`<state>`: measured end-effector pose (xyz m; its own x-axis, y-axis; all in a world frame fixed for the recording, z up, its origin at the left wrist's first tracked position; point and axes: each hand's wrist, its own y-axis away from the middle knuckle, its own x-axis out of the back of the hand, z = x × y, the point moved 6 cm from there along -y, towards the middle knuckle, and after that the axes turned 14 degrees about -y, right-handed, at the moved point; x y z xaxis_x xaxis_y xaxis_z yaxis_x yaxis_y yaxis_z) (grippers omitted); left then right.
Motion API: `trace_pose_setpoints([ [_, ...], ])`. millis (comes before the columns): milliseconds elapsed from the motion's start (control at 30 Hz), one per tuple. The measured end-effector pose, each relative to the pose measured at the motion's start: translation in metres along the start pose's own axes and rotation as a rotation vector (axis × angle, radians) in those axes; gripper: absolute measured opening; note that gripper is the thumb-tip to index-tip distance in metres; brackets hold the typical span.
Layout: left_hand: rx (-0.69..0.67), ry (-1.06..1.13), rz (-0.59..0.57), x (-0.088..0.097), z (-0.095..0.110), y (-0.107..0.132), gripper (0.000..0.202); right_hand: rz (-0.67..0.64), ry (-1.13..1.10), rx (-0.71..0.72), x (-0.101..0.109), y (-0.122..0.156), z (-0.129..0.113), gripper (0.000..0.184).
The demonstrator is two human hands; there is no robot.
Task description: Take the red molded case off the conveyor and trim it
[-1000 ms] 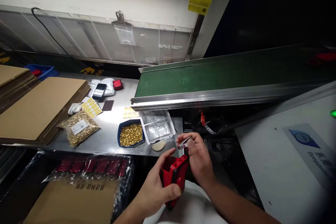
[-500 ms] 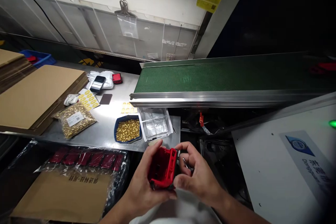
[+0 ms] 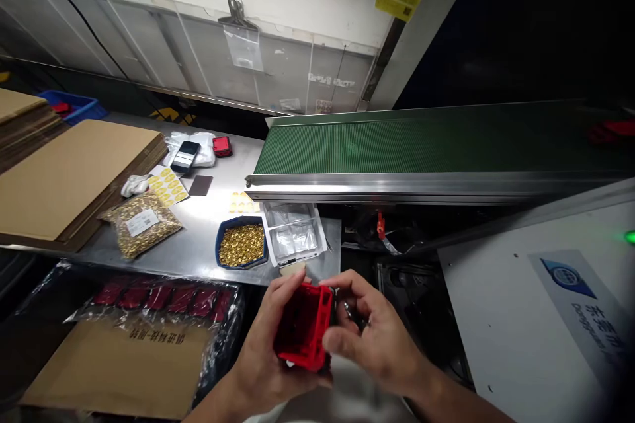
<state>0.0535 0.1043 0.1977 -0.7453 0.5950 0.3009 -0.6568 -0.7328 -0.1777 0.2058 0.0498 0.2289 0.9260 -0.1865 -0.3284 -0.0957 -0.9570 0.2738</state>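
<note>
The left hand (image 3: 260,357) cradles the red box (image 3: 305,327) between thumb and fingers, open side up, probably to show its inside; the right hand (image 3: 384,337) curls round a metal tool (image 3: 348,308), perhaps tweezers, forefinger at the box's edge.

Light pools on the metal worktop (image 3: 198,238), glaring almost white near its middle, while the green conveyor belt (image 3: 357,149) dims into near-black at the far right. Crinkled plastic film (image 3: 218,357) throws small glints, and the red case (image 3: 320,334) has a shadowed hollow. Lettering on the white panel (image 3: 496,317) blurs and leans toward the darkened right edge.
</note>
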Motion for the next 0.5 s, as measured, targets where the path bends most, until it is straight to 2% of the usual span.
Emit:
trace_pose_setpoints([
  [67, 0.001, 0.011, -0.016, 0.001, 0.0, -0.001, 0.113, 0.053, -0.026, 0.007, 0.006, -0.007, 0.005, 0.033],
  [300, -0.021, 0.117, -0.064, 0.003, 0.005, -0.003, 0.106, 0.284, -0.223, -0.1, 0.039, -0.024, 0.04, 0.048],
  [433, 0.009, 0.176, -0.107, 0.002, 0.006, -0.004, 0.101, 0.27, -0.292, -0.16, 0.043, -0.023, 0.051, 0.045],
  [500, 0.027, 0.201, -0.122, 0.001, 0.006, -0.004, 0.099, 0.255, -0.215, -0.104, 0.042, -0.016, 0.044, 0.042],
])
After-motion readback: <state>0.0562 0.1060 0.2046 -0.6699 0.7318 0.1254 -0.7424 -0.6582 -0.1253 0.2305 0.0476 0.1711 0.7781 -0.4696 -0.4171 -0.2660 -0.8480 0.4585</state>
